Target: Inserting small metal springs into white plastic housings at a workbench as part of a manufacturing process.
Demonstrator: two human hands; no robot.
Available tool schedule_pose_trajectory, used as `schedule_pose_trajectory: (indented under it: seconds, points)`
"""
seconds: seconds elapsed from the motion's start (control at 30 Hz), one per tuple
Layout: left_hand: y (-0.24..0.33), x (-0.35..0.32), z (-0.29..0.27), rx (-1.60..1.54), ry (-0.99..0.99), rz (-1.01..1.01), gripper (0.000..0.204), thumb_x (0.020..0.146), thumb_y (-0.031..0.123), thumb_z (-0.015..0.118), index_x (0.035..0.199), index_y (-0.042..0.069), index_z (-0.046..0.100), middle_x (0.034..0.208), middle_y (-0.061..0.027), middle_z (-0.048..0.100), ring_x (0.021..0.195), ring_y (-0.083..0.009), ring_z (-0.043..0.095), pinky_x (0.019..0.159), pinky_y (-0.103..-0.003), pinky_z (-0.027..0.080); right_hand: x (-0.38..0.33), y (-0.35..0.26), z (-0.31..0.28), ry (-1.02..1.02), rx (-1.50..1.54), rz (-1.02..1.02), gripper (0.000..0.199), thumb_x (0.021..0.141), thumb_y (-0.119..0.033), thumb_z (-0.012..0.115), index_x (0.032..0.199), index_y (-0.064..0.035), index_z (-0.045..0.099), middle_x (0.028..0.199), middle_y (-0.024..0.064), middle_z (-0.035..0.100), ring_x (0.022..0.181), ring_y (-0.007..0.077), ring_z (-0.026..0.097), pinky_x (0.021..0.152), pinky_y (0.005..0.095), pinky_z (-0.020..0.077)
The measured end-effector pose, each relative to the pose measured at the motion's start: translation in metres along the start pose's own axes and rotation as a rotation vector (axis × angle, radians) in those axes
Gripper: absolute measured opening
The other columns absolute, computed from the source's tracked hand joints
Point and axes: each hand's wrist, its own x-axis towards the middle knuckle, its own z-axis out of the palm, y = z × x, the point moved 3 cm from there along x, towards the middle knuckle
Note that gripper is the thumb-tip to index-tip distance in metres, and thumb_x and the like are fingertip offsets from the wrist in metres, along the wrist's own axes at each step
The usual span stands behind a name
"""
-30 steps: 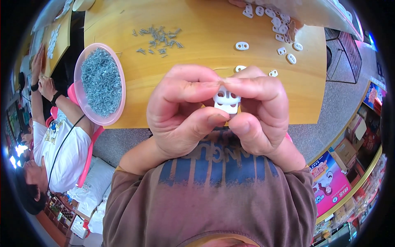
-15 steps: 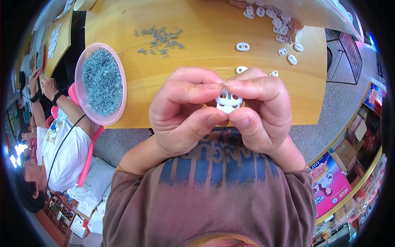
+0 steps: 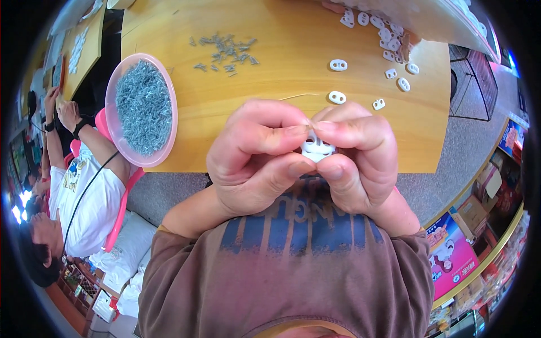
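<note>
Between both hands, in front of my chest, is a small white plastic cord lock (image 3: 318, 150) with holes in its face. My left hand (image 3: 248, 158) pinches its left side, thumb below and forefinger above. From the other side my right hand (image 3: 363, 155) grips it the same way, and the fingertips of both hands nearly meet over its top. The fingers cover much of it. Just beyond my hands, a white two-hole piece (image 3: 337, 97) lies on the wooden table (image 3: 270, 73), with a similar oval piece (image 3: 338, 65) farther off.
To the left, a pink bowl (image 3: 174, 112) holds many small grey metal springs (image 3: 143, 107). A loose pile of springs (image 3: 228, 49) lies farther back. More white pieces (image 3: 389, 39) are scattered at the far right, beside a clear plastic bag (image 3: 451, 25). Another person (image 3: 84, 180) works at the left.
My hands stay closed on the cord lock, with the fingers shifted slightly. The table view has moved a little, and the white piece beyond my hands shows more fully.
</note>
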Motion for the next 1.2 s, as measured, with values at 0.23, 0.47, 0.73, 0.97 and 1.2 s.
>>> schedule_pose_trajectory:
  seconds: [0.23,0.47,0.73,0.97,1.2]
  points:
    - [0.005,0.0,0.002,0.077,0.002,0.038,0.019,0.072,0.003,0.061,0.088,0.001,0.051,0.087,-0.0139,0.051,0.072,-0.0157,0.052,0.062,-0.024,0.042,-0.003,-0.003,0.001,-0.014,0.023,0.002,0.023,0.073,-0.001,0.059,0.093,-0.0023,0.048,0.081,0.0085,0.055,0.062,0.0176,0.051,0.055,0.0263,0.0411]
    - [0.001,0.003,-0.001,-0.044,-0.016,-0.074,0.023,0.072,0.001,0.061,0.092,0.001,0.05,0.093,-0.0134,0.049,0.079,-0.0151,0.05,0.069,-0.025,0.042,0.001,-0.002,-0.001,0.011,-0.029,-0.006,0.024,0.075,-0.005,0.058,0.096,-0.0011,0.048,0.079,0.0071,0.054,0.061,0.014,0.048,0.054,0.0242,0.0398]
    - [-0.002,0.006,-0.001,-0.112,-0.052,-0.068,0.026,0.072,-0.001,0.06,0.095,0.0,0.049,0.097,-0.013,0.046,0.083,-0.0152,0.049,0.073,-0.024,0.041,0.003,-0.002,-0.003,-0.002,-0.027,0.052,0.025,0.075,-0.005,0.058,0.097,-0.0005,0.049,0.076,0.0059,0.052,0.06,0.011,0.046,0.055,0.0224,0.0388]
    - [-0.003,0.01,0.0,-0.165,-0.055,-0.078,0.027,0.072,-0.004,0.058,0.097,-0.001,0.047,0.097,-0.0121,0.045,0.081,-0.0144,0.05,0.072,-0.024,0.042,0.005,-0.005,-0.004,0.011,0.131,0.186,0.024,0.077,-0.004,0.055,0.099,0.0012,0.047,0.08,0.0048,0.052,0.064,0.0091,0.046,0.059,0.0214,0.0383]
    - [0.002,0.013,0.006,-0.214,-0.005,-0.163,0.03,0.071,-0.007,0.057,0.098,-0.002,0.044,0.096,-0.0114,0.045,0.08,-0.0137,0.051,0.071,-0.024,0.044,0.006,-0.009,-0.002,0.112,0.576,0.457,0.019,0.082,-0.006,0.049,0.099,0.0019,0.045,0.087,0.006,0.053,0.077,0.0079,0.049,0.067,0.02,0.0399]
